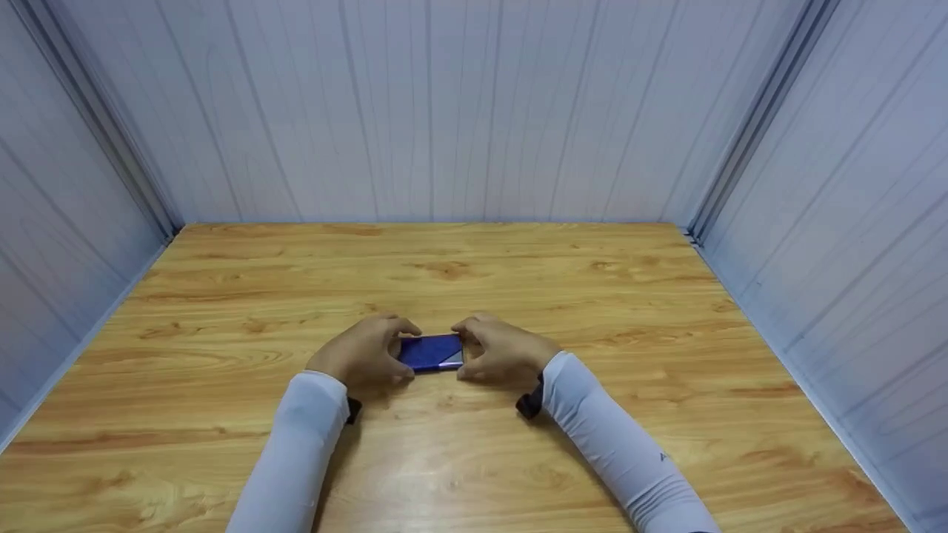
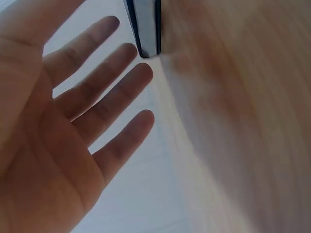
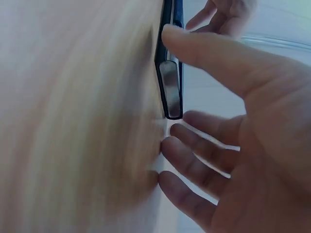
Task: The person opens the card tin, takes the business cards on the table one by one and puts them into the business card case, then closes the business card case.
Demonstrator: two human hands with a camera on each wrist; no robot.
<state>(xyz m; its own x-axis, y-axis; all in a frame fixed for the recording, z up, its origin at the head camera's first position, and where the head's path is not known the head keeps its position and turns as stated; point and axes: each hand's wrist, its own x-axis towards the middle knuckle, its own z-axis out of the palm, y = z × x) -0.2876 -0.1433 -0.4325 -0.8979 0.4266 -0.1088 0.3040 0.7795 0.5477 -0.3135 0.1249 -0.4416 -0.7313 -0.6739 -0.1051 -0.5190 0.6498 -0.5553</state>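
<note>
A flat, thin blue case (image 1: 431,352) with a silver-grey corner lies on the wooden tabletop between both hands. My left hand (image 1: 361,352) is around its left end, thumb by the front edge and index finger by the back. In the left wrist view, the fingers (image 2: 114,104) are spread, with the silvery end of the case (image 2: 147,29) beside the tips. My right hand (image 1: 507,348) curves loosely about the right end, wider than the case. From the right wrist, the thumb (image 3: 204,51) overlaps the case's side, and the index fingertip is right at its end.
The wood-grain tabletop (image 1: 444,266) reaches back to a pale panelled wall (image 1: 444,111). Similar side walls (image 1: 852,222) stand at left and right. Both forearms wear light sleeves (image 1: 607,437), with a small black device (image 1: 529,403) at each wrist.
</note>
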